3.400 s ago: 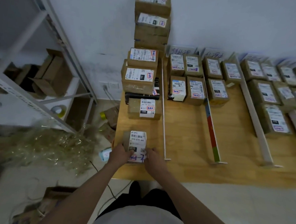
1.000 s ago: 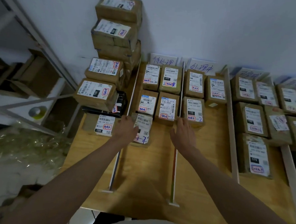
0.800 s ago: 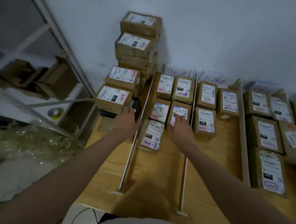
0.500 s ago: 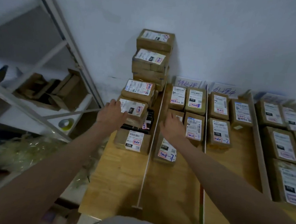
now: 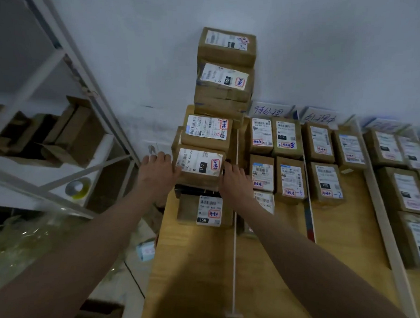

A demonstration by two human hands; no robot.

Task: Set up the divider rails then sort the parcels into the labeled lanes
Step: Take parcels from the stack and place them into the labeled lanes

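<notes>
A brown parcel marked 150 (image 5: 198,168) sits on a black item (image 5: 190,190) in the unsorted pile at the wooden table's (image 5: 193,267) left end. My left hand (image 5: 158,167) grips its left side and my right hand (image 5: 234,179) grips its right side. In front of it lies a parcel marked 15H (image 5: 206,211). A thin white divider rail (image 5: 234,233) runs just right of the pile. Further right are a coloured rail (image 5: 309,222) and a wide white rail (image 5: 389,241). Handwritten lane labels (image 5: 270,111) lean on the wall. Labeled parcels (image 5: 290,180) fill the lanes.
A tall stack of parcels (image 5: 224,81) rises against the wall behind the pile. A white metal rack (image 5: 63,54) with flattened cartons and a tape roll (image 5: 78,188) stands on the left. Crumpled plastic wrap (image 5: 17,241) lies on the floor beside the table.
The parcel marked 070 was set down in the first lane and released. Both hands then moved left to the pile and took hold of the parcel marked 150.
</notes>
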